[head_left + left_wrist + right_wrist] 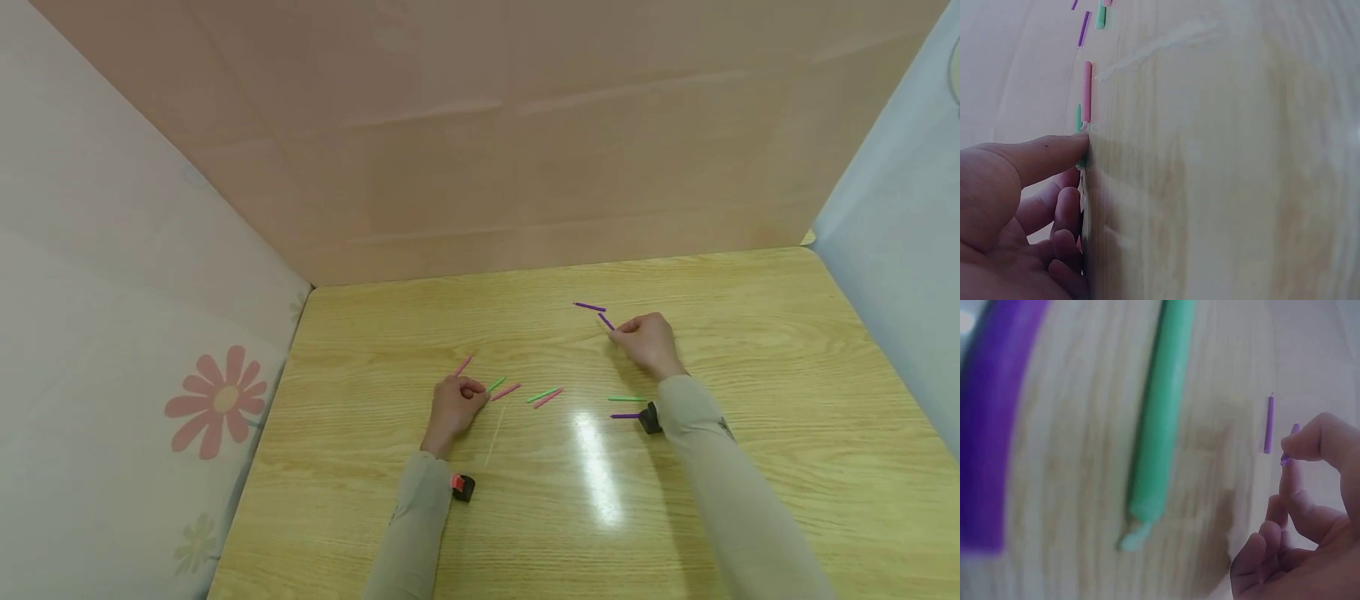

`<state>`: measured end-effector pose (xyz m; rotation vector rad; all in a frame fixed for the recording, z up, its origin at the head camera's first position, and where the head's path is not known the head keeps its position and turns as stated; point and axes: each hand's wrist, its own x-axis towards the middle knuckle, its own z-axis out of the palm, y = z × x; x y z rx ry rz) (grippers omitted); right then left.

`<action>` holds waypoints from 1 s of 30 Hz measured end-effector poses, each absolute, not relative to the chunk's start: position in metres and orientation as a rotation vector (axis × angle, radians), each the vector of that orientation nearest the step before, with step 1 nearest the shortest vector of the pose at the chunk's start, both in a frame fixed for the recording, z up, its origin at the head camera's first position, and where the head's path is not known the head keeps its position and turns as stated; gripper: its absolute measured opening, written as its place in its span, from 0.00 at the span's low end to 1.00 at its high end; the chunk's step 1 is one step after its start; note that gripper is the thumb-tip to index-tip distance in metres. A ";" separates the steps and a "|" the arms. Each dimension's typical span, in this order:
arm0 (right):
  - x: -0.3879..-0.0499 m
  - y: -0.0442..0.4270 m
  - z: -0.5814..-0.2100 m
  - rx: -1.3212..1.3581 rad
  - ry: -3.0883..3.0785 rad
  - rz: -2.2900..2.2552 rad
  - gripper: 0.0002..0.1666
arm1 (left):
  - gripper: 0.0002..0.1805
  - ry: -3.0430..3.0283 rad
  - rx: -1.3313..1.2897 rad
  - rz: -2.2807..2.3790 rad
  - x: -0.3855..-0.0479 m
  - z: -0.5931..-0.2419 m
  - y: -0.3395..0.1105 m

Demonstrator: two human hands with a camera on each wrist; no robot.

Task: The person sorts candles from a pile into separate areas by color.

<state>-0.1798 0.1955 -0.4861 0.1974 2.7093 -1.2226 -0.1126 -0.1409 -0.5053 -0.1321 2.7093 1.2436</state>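
Observation:
My right hand (647, 343) pinches a thin purple candle (606, 321) between thumb and forefinger. In the right wrist view this candle (1295, 429) tilts up from the fingertips. Just beyond it lies a second purple candle (589, 307). My left hand (456, 408) rests low at the table, its thumb and forefinger at the near end of a green candle (496, 384). The left wrist view has that green candle (1079, 115) passing behind the thumb, partly hidden. A pink candle (506, 392) lies alongside, its wick by the thumb. Another pink candle (464, 365) is behind the left hand.
Between the hands a green candle (543, 395) and a pink candle (550, 398) lie close together. Beneath the right forearm are a green candle (626, 398) and a purple candle (624, 416). A tan panel (510, 167) stands along the wooden table's (360, 350) far edge.

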 end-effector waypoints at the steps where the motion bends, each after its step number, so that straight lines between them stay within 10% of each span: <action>1: -0.180 0.195 -0.487 0.199 2.711 -1.218 0.18 | 0.06 2.710 -0.131 1.244 -0.112 -0.505 -0.141; 30: -0.185 0.188 -0.489 0.243 2.756 -1.100 0.16 | 0.05 2.733 -0.149 1.249 -0.114 -0.506 -0.143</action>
